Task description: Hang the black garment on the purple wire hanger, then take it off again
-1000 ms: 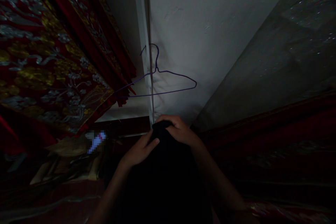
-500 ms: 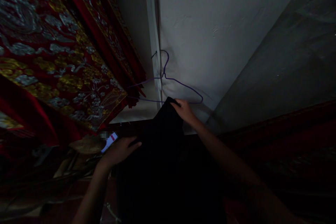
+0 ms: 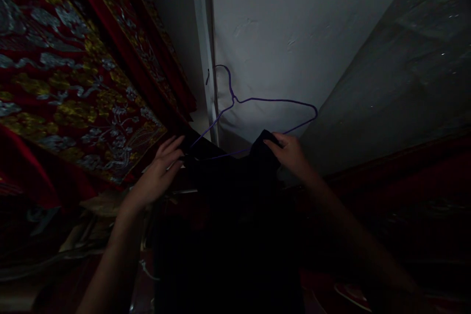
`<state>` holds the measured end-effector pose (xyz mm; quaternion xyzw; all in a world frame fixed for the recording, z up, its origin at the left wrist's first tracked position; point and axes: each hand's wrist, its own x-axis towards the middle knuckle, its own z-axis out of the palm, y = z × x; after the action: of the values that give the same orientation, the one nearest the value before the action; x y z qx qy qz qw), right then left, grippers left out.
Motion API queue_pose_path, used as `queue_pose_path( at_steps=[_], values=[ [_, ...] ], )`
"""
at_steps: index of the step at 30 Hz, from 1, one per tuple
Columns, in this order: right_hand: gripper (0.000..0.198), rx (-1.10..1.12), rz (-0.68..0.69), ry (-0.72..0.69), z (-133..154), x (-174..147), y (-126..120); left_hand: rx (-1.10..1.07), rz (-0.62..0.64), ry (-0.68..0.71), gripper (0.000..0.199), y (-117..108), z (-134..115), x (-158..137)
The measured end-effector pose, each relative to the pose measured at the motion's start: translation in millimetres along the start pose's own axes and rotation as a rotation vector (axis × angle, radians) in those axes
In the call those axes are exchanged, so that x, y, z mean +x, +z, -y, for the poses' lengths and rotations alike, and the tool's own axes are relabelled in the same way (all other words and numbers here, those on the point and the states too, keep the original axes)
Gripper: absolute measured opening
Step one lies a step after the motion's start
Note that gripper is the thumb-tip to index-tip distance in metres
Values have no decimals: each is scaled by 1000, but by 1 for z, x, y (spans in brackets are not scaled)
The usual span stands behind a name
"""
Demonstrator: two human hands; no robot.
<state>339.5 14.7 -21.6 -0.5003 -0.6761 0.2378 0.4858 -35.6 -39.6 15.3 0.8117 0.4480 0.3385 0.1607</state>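
Note:
A purple wire hanger (image 3: 274, 100) hangs by its hook from a narrow pale post against the wall. Below and partly over it is a black garment (image 3: 235, 235), so dark that its shape is hard to make out. My right hand (image 3: 292, 154) pinches an edge of the garment just under the hanger's lower bar, on the right side. At the hanger's left end, my left hand (image 3: 160, 169) has its fingers curled on the dark cloth, which covers that end of the wire.
Red drapes (image 3: 84, 93) embroidered in gold and silver hang close on the left. The pale post (image 3: 204, 24) runs up the white wall (image 3: 287, 24). Greyish sheeting (image 3: 390, 83) spans the right. Cluttered items (image 3: 99, 211) lie low on the left in dim light.
My left hand has risen to the hanger's left end with the cloth. My right hand has shifted right, still pinching the garment. The hanger has swung and tilted, its right end higher.

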Motion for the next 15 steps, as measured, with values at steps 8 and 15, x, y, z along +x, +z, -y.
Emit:
queue_pose_path(
  at_steps=[8,15],
  values=[
    [25,102,70,-49,11,-21,14,-112,-164,14,29,20,-13,57],
    [45,98,-446,-44,-22,11,-56,-69,-86,-12,32,-1,1,67]
  ],
)
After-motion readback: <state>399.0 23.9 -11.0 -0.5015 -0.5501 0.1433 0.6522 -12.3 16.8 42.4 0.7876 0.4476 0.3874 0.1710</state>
